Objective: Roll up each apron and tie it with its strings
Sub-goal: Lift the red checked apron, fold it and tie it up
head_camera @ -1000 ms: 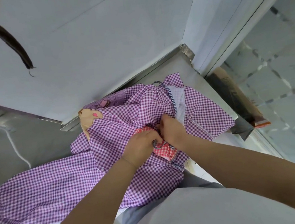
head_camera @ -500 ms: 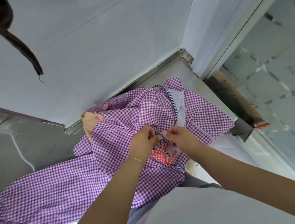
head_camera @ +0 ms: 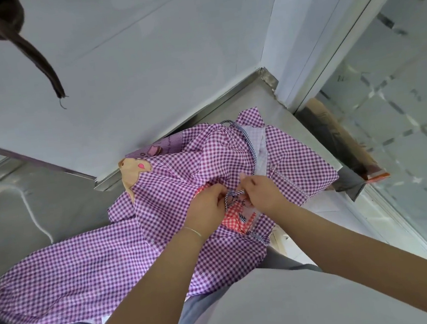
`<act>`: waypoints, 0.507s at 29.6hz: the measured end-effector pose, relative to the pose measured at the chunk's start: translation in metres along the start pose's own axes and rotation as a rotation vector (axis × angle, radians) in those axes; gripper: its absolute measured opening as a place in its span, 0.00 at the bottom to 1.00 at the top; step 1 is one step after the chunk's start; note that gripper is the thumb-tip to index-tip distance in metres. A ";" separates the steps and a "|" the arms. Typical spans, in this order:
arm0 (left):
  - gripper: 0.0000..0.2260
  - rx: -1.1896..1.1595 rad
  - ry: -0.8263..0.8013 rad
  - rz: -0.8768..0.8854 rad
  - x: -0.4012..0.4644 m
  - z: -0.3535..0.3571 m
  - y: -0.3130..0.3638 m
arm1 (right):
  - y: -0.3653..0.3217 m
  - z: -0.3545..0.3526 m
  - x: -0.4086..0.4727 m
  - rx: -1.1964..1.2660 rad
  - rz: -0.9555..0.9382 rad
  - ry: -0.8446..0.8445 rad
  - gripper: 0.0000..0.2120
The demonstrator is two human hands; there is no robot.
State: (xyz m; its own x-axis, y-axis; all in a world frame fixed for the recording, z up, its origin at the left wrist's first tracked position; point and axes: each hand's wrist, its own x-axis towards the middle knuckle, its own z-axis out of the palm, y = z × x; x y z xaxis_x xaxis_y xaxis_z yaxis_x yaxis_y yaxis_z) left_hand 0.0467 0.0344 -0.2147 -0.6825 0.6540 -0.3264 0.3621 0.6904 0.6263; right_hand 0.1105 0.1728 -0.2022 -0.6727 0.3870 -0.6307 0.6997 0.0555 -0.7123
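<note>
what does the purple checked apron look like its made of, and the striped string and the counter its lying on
Purple checked apron: thin woven cloth, probably cotton or a blend, matte; it creases and drapes softly.
Striped string: narrow fabric cord, navy and white, limp enough to loop between the left hand and the right hand.
Counter: looks like stainless steel, grey with a dull sheen and a folded metal edge.

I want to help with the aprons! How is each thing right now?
red checked apron: bunched small, under the hands.
striped string: looped, not yet pulled tight.
left hand: pinches the string.
right hand: pinches the string.
purple checked apron: spread out, crumpled, not rolled.
</note>
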 end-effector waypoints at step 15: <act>0.03 -0.268 0.034 -0.105 -0.007 0.001 -0.009 | 0.007 -0.015 0.006 0.008 0.117 -0.464 0.06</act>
State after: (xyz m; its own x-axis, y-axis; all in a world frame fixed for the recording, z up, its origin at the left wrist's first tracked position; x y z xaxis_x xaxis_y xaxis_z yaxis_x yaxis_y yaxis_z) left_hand 0.0494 0.0240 -0.2185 -0.7302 0.5690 -0.3782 0.1104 0.6445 0.7566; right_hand 0.1148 0.1896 -0.2061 -0.6272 -0.0618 -0.7764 0.7765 0.0282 -0.6295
